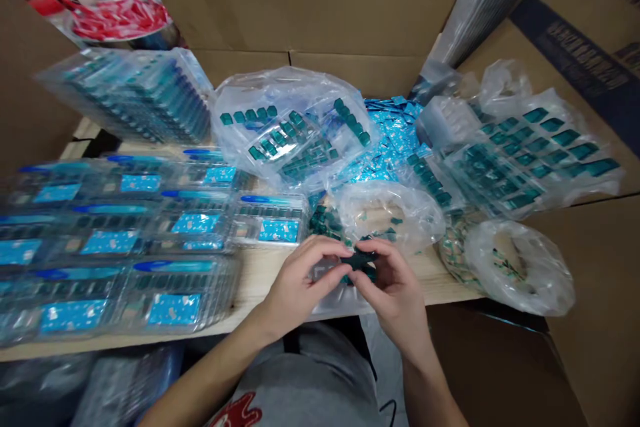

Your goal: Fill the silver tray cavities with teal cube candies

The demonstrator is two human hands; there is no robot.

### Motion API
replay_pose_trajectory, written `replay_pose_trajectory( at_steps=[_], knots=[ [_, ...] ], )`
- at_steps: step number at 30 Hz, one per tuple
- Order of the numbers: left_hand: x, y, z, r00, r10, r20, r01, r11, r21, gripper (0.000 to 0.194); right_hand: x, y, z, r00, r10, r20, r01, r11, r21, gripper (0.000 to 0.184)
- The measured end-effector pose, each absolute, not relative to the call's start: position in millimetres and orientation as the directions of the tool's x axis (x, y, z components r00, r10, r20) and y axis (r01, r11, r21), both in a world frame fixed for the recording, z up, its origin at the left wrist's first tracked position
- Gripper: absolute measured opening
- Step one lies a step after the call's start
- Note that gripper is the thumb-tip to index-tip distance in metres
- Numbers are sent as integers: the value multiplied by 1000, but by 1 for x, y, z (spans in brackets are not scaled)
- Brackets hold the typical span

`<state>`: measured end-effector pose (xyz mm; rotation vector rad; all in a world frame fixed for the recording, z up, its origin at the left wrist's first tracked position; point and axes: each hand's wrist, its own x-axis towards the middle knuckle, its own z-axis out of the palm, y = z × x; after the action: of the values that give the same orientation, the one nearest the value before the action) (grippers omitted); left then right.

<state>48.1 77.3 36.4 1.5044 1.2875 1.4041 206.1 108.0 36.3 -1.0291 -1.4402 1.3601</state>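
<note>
My left hand (315, 270) and my right hand (387, 280) meet near the table's front edge, thumbs and fingertips closed on a small dark green piece (359, 259). It resembles the glossy teal false nails around it, but fingers cover part of it. Under my hands is a clear plastic tray (345, 303), partly hidden. Just beyond lies an open clear bag (400, 210) with a few green bits inside. A heap of loose dark green pieces (325, 221) sits beside that bag.
Filled clear cases (180, 310) with blue packets cover the left side; stacked trays (145, 97) stand behind. Bagged teal nails (287, 137) lie at centre back, near blue packets (393, 133). More teal nails (550, 140) and a rolled-open bag (520, 267) sit right. Cardboard (310, 0) walls the back.
</note>
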Motion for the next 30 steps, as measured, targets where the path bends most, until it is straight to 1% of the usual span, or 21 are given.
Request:
replay_pose_trajectory(
  at_steps=[1, 3, 5, 7, 9, 11, 14, 16, 18, 19, 21, 22, 25, 27, 28, 30],
  knots=[
    [46, 76, 37, -113, 966, 233, 159, -214, 964, 5, 206, 108, 35, -284, 959, -9, -55, -26, -998, 26],
    [43, 74, 38, -153, 981, 122, 46, -116, 992, 9, 205, 109, 32, -317, 934, -165, -182, -230, -956, 26],
    [41, 72, 38, -153, 987, 46, -63, -56, 996, 13, 204, 108, 29, -389, 867, -310, -297, -437, -849, 28],
    [40, 70, 37, -148, 989, 20, -137, -40, 990, 16, 201, 108, 28, -479, 782, -399, -368, -592, -717, 32],
    [39, 69, 35, -149, 989, 9, -173, -35, 984, 17, 197, 107, 28, -533, 730, -428, -390, -661, -642, 33],
    [38, 66, 32, -162, 987, -4, -184, -26, 983, 18, 192, 106, 28, -534, 731, -426, -388, -659, -644, 32],
    [36, 63, 28, -187, 982, -2, -167, -30, 986, 20, 185, 104, 26, -502, 764, -405, -379, -615, -691, 40],
    [35, 61, 26, -183, 983, 27, -134, -53, 990, 17, 180, 102, 23, -460, 800, -386, -387, -572, -724, 44],
    [36, 59, 24, -165, 985, 54, -81, -68, 994, 11, 177, 100, 20, -409, 837, -364, -389, -521, -760, 44],
    [36, 59, 22, -162, 985, 63, -48, -71, 996, 9, 177, 101, 18, -383, 852, -356, -386, -498, -777, 43],
    [35, 58, 18, -188, 979, 77, 27, -73, 997, 7, 180, 102, 13, -331, 877, -349, -369, -460, -808, 34],
    [34, 57, 17, -215, 973, 81, 67, -68, 995, 8, 184, 103, 11, -302, 886, -350, -356, -446, -821, 29],
    [25, 53, 11, -299, 948, 106, 234, -35, 972, 11, 202, 106, 5, -215, 905, -366, -312, -419, -853, 23],
    [19, 48, 6, -277, 944, 179, 416, -50, 908, 14, 214, 105, 2, -178, 907, -381, -281, -418, -864, 17],
    [17, 46, 2, -235, 946, 221, 523, -69, 849, 17, 219, 104, 1, -166, 907, -388, -266, -420, -868, 17],
    [14, 42, -5, -102, 961, 256, 734, -101, 672, 26, 224, 101, -2, -152, 903, -403, -239, -429, -871, 19]
  ],
)
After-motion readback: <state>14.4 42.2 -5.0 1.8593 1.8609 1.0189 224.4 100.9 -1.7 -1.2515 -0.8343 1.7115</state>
